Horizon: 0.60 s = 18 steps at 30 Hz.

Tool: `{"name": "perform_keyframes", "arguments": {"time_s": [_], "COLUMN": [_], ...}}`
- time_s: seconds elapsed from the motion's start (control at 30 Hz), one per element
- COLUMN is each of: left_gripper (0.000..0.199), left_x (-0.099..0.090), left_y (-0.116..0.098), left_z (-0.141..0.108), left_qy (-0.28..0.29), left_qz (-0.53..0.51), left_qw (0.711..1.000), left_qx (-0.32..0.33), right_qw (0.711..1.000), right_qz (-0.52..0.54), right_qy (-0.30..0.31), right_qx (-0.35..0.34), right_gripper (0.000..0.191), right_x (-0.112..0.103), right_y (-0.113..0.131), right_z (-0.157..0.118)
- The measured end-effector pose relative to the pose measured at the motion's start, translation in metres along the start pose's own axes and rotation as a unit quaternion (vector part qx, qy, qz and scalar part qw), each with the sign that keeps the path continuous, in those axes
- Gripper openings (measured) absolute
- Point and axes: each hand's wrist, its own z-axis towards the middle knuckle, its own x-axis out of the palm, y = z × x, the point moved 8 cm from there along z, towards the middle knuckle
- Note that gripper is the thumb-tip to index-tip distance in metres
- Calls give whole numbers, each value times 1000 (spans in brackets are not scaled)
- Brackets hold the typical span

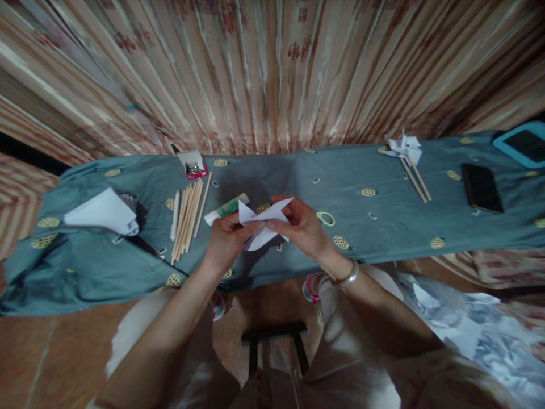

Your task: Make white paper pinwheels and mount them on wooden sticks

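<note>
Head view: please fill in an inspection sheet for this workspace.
Surface: green cloth with pineapple prints, wrinkled at left.
Job's things: white paper, folded with pointed corners, held up; sticks and white sheets at left; folded paper shapes with two more sticks at right.
Clutter: open box of small metal pieces, green-and-white packet, green ring, phone, blue-framed tablet.
Hands: left hand and right hand both grip the paper.
Cables: nothing seen clearly.
Surroundings: curtain behind, paper scraps lower right.

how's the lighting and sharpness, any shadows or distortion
Head view: dim, with a dark shadow on the cloth around the folded paper; head view: likely wide-angle stretch, curtain folds fanning outward; head view: white heap at lower right looks soft.
</note>
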Motion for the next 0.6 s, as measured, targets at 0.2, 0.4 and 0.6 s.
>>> {"name": "perform_keyframes", "arguments": {"time_s": [0.2, 0.4, 0.6], "left_gripper": [29, 28, 30], "left_x": [3, 5, 3], "left_y": [-2, -1, 0], "left_z": [-2, -1, -1], "left_qy": [-2, 5, 2], "left_qz": [-15, -26, -11], "left_qw": [1000, 1000, 1000], "left_qx": [5, 4, 13], "right_qw": [1000, 1000, 999], "right_qz": [5, 21, 32], "right_qy": [-12, -17, -10], "right_qx": [11, 8, 16], "right_gripper": [51, 48, 47], "right_x": [-1, 0, 0], "right_y": [0, 3, 2], "right_z": [-1, 0, 1]}}
